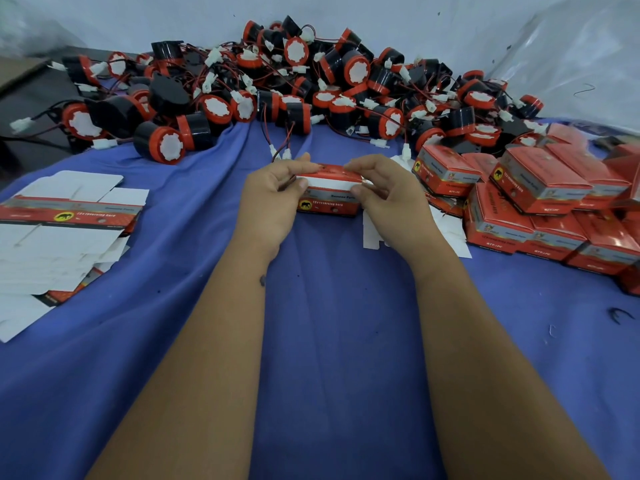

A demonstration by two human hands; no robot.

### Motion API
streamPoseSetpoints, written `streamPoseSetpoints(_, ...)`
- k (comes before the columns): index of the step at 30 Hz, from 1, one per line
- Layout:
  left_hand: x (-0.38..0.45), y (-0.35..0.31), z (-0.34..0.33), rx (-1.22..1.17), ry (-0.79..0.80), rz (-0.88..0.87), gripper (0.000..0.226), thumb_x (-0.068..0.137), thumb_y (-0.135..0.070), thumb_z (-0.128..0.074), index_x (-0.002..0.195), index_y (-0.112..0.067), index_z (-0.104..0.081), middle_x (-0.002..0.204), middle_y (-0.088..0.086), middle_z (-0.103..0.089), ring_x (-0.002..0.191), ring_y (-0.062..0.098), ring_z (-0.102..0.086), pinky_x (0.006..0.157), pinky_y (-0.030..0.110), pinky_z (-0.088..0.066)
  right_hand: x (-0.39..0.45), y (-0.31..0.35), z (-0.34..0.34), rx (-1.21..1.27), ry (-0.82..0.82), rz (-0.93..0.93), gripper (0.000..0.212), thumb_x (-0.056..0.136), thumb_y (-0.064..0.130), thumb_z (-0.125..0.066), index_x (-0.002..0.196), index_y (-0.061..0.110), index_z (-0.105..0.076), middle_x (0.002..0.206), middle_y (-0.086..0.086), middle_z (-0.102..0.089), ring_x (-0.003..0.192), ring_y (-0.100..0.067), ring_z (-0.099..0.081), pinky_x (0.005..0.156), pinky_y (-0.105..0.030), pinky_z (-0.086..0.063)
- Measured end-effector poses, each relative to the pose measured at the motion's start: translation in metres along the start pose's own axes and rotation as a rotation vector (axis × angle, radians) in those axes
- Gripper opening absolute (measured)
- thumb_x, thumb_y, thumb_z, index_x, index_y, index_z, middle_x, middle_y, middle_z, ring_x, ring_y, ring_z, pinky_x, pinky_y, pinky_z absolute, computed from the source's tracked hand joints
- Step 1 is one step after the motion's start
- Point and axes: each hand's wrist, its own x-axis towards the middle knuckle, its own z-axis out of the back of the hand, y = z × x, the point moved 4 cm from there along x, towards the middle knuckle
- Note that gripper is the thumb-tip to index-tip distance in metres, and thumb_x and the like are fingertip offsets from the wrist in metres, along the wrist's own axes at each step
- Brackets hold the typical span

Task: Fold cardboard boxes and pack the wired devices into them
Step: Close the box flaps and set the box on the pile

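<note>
— Closing up, by the look of it: the red box (pixel 328 197) sits mid-cloth between both hands, its white lid flap bent over the top.

— So which step is this?

— Judging by that flap, a box being shut. Whether a device is already inside, I cannot tell.

— And the fingers?

— The left hand (pixel 273 199) curls round the box's left end, thumb pressed on the white flap. The right hand (pixel 388 194) pinches the right end, fingers hooked over the top edge.

— Next move?

— Probably tucking the flap into the front wall while both ends are held square.

— Around it?

— Flat boxes (pixel 65 216) lie to the left, finished boxes (pixel 540 195) stacked to the right, and the pile of wired devices (pixel 277 88) just behind, all on the blue cloth (pixel 329 341).
</note>
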Motion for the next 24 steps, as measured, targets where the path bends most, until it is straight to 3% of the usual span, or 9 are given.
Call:
streamPoseSetpoints(4, 0.000, 0.000, 0.000, -0.028, -0.010, 0.013, 0.037, 0.095, 0.007, -0.052, 0.102, -0.026, -0.070, 0.132, -0.001, -0.062, 0.106, -0.004, -0.059, 0.085, 0.017, -0.053, 0.000, -0.002, 0.000, 0.059, 0.008, -0.029, 0.026, 0.095, -0.002, -0.055, 0.101, 0.022, -0.063, 0.127, -0.001, -0.060, 0.114, -0.003, -0.055, 0.088, -0.019, -0.053)
streamPoseSetpoints(8, 0.001, 0.002, 0.001, -0.044, -0.021, 0.053, 0.038, 0.095, 0.008, -0.053, 0.100, -0.025, -0.071, 0.127, -0.003, -0.064, 0.115, 0.007, -0.059, 0.093, 0.024, -0.054, 0.000, -0.002, 0.002, 0.085, -0.003, -0.046, 0.022, 0.094, -0.003, -0.057, 0.100, 0.017, -0.063, 0.132, -0.006, -0.060, 0.125, -0.007, -0.053, 0.096, -0.030, -0.053)
streamPoseSetpoints(12, 0.000, 0.002, -0.002, -0.056, -0.025, 0.095, 0.034, 0.092, 0.005, -0.055, 0.091, -0.023, -0.075, 0.126, -0.003, -0.067, 0.107, 0.001, -0.061, 0.091, 0.021, -0.054, -0.002, -0.004, 0.005, 0.127, -0.075, -0.081, 0.022, 0.092, 0.000, -0.063, 0.100, 0.019, -0.059, 0.123, 0.000, -0.064, 0.113, -0.005, -0.060, 0.091, -0.032, -0.056)
streamPoseSetpoints(14, -0.002, 0.000, -0.004, 0.069, -0.043, 0.052, 0.027, 0.091, -0.004, -0.061, 0.087, -0.027, -0.074, 0.122, -0.010, -0.066, 0.105, -0.005, -0.059, 0.087, 0.012, -0.051, -0.001, -0.007, 0.008, 0.076, -0.156, -0.102, 0.019, 0.090, 0.005, -0.068, 0.098, 0.019, -0.057, 0.119, 0.000, -0.064, 0.110, -0.005, -0.060, 0.089, -0.030, -0.056)
streamPoseSetpoints(16, -0.005, -0.002, -0.006, 0.271, -0.033, -0.045, 0.019, 0.085, -0.006, -0.066, 0.096, -0.020, -0.071, 0.124, -0.010, -0.061, 0.111, -0.004, -0.055, 0.088, 0.005, -0.044, 0.001, -0.010, 0.010, 0.027, -0.214, -0.121, 0.011, 0.088, 0.008, -0.070, 0.093, 0.015, -0.062, 0.114, -0.001, -0.065, 0.109, -0.010, -0.060, 0.090, -0.032, -0.056)
streamPoseSetpoints(19, -0.006, -0.002, -0.011, 0.499, 0.019, -0.176, 0.028, 0.082, -0.002, -0.069, 0.107, -0.012, -0.062, 0.127, -0.002, -0.057, 0.124, 0.008, -0.051, 0.095, 0.012, -0.040, 0.002, -0.011, 0.009, 0.117, -0.220, -0.154, 0.007, 0.087, 0.003, -0.069, 0.085, 0.010, -0.066, 0.109, -0.003, -0.068, 0.100, -0.015, -0.065, 0.085, -0.036, -0.058)
streamPoseSetpoints(24, -0.006, -0.007, -0.014, 0.606, -0.028, -0.202, 0.025, 0.082, -0.008, -0.072, 0.104, -0.013, -0.061, 0.119, 0.002, -0.058, 0.111, 0.018, -0.054, 0.086, 0.025, -0.043, 0.002, -0.011, 0.005, 0.261, -0.243, -0.205, 0.017, 0.090, 0.000, -0.065, 0.079, 0.013, -0.065, 0.095, 0.002, -0.067, 0.102, -0.031, -0.066, 0.085, -0.051, -0.057)
